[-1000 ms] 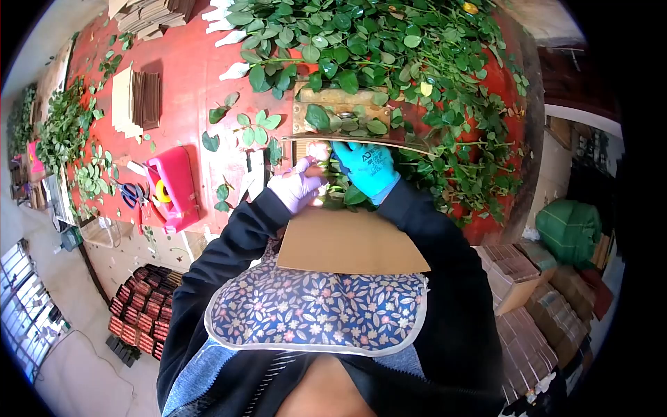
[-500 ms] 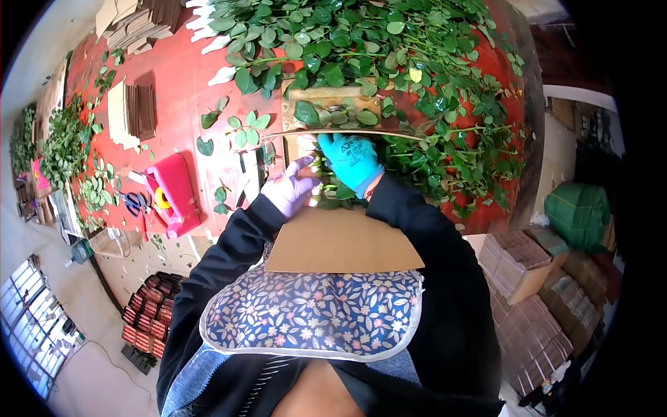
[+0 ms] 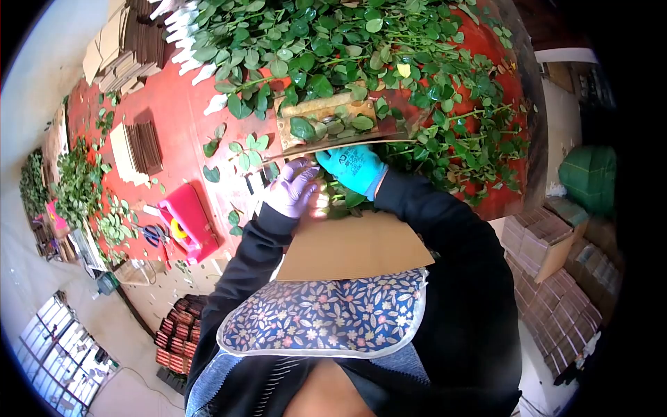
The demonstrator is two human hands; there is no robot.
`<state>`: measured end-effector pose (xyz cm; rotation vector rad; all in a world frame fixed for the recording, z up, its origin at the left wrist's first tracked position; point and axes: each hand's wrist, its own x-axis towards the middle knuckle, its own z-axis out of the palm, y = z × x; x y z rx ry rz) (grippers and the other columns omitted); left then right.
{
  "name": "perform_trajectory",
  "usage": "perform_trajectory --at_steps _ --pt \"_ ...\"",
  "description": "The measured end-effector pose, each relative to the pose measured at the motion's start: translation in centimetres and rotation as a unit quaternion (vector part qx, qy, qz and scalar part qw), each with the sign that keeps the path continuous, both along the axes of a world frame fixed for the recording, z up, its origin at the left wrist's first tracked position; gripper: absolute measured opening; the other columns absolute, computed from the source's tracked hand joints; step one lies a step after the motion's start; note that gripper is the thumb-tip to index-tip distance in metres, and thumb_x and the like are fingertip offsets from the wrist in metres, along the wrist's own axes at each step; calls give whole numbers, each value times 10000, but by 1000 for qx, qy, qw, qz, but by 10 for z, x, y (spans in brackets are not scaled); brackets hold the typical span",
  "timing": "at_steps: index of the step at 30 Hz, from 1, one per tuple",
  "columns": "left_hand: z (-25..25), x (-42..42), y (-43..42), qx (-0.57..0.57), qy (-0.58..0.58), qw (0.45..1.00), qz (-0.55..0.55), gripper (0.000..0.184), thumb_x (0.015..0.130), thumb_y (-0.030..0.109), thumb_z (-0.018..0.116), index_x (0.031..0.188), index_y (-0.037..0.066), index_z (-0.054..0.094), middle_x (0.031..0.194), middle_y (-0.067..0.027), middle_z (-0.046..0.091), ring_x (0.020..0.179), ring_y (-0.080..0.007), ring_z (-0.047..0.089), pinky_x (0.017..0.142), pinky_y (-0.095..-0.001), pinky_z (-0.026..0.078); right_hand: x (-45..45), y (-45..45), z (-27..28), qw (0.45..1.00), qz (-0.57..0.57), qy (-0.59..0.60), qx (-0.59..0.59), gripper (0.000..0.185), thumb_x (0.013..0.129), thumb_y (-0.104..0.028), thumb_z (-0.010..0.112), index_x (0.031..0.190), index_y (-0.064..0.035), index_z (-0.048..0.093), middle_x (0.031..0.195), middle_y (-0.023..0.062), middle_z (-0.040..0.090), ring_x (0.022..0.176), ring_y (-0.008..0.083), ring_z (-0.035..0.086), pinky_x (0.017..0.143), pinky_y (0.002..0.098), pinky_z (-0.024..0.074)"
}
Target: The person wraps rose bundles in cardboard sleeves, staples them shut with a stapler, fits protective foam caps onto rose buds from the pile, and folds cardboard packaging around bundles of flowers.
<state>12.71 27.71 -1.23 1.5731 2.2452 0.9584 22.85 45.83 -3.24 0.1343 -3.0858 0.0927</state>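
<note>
A bent brown cardboard sheet [image 3: 358, 247] lies against my apron, and its far edge [image 3: 347, 144] stands up beyond my hands. Pale flower heads [image 3: 319, 201] and green leaves [image 3: 344, 197] show between the two sides. My left hand [image 3: 290, 189], in a purple glove, is beside the flower heads with fingers bent and drawn together; what they grip is hidden. In a blue glove, my right hand [image 3: 352, 169] reaches in just under the raised edge. Its fingers are curled and partly covered, and whatever they hold cannot be made out.
Leafy stems [image 3: 333, 48] cover the back and right of the red table [image 3: 187, 132]. At left are folded cardboard stacks [image 3: 142, 147], a pink holder [image 3: 189, 222] and scissors [image 3: 154, 235]. A wooden block [image 3: 326, 118] sits behind the cardboard. Cartons [image 3: 535, 240] are stacked at right.
The view has shifted, so the table's left side appears lower. The raised cardboard edge leans closer over my right hand. My left hand's fingers are drawn in more by the flower heads.
</note>
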Motion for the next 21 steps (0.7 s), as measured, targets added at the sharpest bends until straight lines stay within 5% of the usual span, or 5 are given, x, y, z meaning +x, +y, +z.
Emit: perform_trajectory --at_steps 11,14,16,18,21 --pt "-2 2 18 -55 -67 995 53 237 780 76 685 1010 125 655 996 -112 633 856 -312 654 694 -384 537 24 4 -61 992 2 -2 -125 446 977 -252 433 1401 -117 453 1388 151 483 1260 294 489 1081 417 386" --pt "17 9 12 6 -16 999 42 244 767 77 696 1003 120 654 1017 -124 634 866 -335 649 702 -378 536 41 16 -17 983 103 70 132 416 995 -270 421 1381 -120 461 1360 128 505 1229 290 503 1061 409 401" --pt "-4 1 4 -16 -640 758 123 252 835 203 690 1053 133 584 900 -84 580 682 -277 590 562 -399 493 31 16 -16 955 22 -51 -290 414 993 -285 433 1369 -115 468 1353 128 511 1218 282 509 1046 405 411" --pt "-7 3 9 5 -864 478 158 363 876 393 679 1087 150 511 790 -24 485 525 -166 482 422 -368 415 24 18 -11 842 -18 -174 -510 407 985 -316 470 1334 -108 488 1325 133 531 1185 260 529 998 398 441" --pt "19 19 7 12 -822 545 167 384 844 372 708 1104 157 526 826 -38 523 601 -186 519 491 -357 447 39 19 17 857 -12 -181 -482 452 1022 -321 376 1421 -110 389 1402 133 460 1246 255 489 1056 392 412"
